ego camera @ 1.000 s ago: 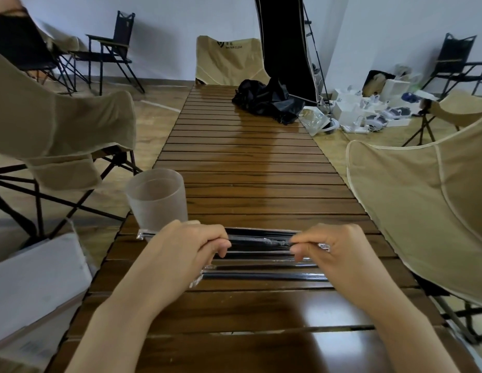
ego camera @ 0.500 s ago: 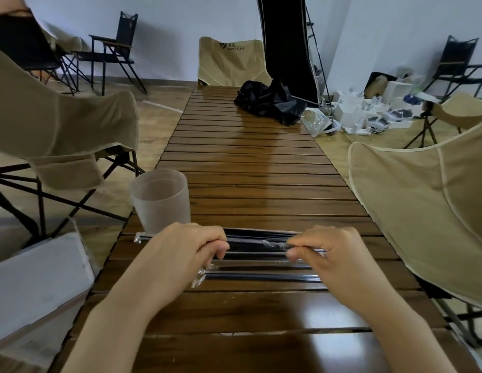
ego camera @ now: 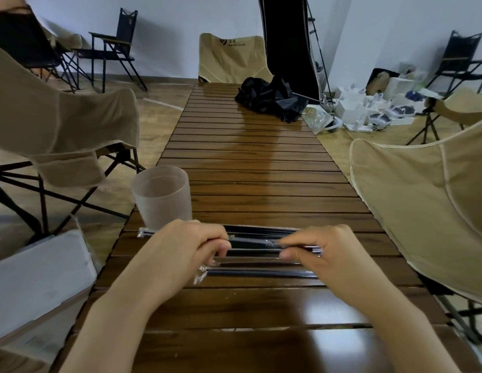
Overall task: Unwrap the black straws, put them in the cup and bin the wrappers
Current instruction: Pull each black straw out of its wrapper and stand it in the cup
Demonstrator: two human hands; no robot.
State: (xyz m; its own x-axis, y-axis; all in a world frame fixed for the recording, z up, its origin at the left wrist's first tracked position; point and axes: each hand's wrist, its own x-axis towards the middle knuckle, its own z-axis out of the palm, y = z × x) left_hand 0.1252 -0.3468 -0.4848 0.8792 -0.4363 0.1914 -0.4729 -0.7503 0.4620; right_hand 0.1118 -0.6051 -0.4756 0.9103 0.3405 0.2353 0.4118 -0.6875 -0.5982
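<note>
Several black straws in clear wrappers (ego camera: 257, 273) lie side by side across the slatted wooden table (ego camera: 250, 168). One wrapped straw (ego camera: 250, 241) is lifted slightly above them. My left hand (ego camera: 184, 247) pinches its left part and my right hand (ego camera: 319, 247) pinches its right part. A frosted translucent cup (ego camera: 161, 196) stands upright just behind my left hand, at the table's left edge. The straws' left ends are partly hidden by my left hand.
A black bag (ego camera: 269, 99) lies at the table's far end. Beige folding chairs flank the table on the left (ego camera: 59, 130) and right (ego camera: 428, 200). A white box (ego camera: 38, 275) sits low at the left. Clutter covers the floor at far right (ego camera: 369, 111).
Both hands and the pinched straw stay almost in place; the hands have shifted only slightly.
</note>
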